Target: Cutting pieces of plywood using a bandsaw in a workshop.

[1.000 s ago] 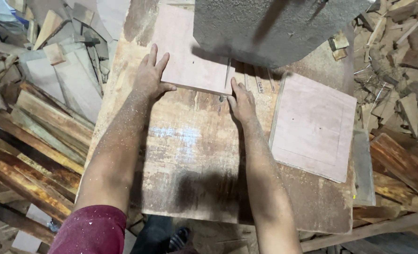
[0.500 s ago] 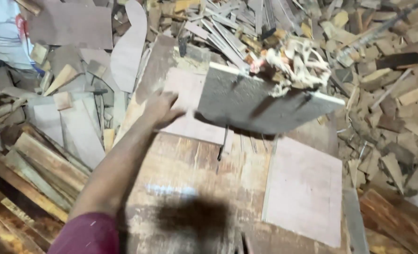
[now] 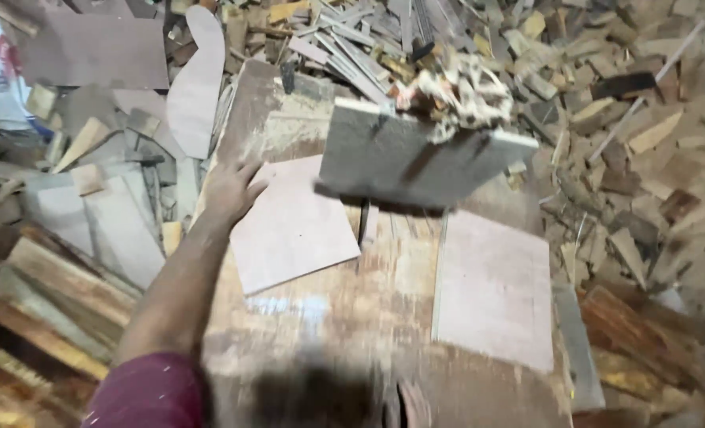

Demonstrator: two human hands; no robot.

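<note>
My left hand (image 3: 227,190) lies flat with its fingers spread on the far left corner of a pale pink plywood square (image 3: 293,226). The square rests skewed on a worn wooden bench top (image 3: 320,317). Just right of it, a grey slab-like machine housing (image 3: 416,162) hangs over the bench, with a clump of pale shavings (image 3: 455,95) on top. A second plywood square (image 3: 495,289) lies flat on the right of the bench. A blurred flesh-coloured shape (image 3: 412,404) at the bottom edge may be my right hand; I cannot tell its fingers.
Heaps of wood offcuts (image 3: 622,135) fill the floor behind and right of the bench. Stacked planks and boards (image 3: 59,277) lie on the left, with a rounded plywood cutout (image 3: 198,79) farther back. A metal strip (image 3: 578,349) runs along the bench's right edge.
My right hand has left the plywood square and dropped out of the middle of the view. My left hand stays on the square, which now lies skewed. The view has tilted up towards the scrap pile.
</note>
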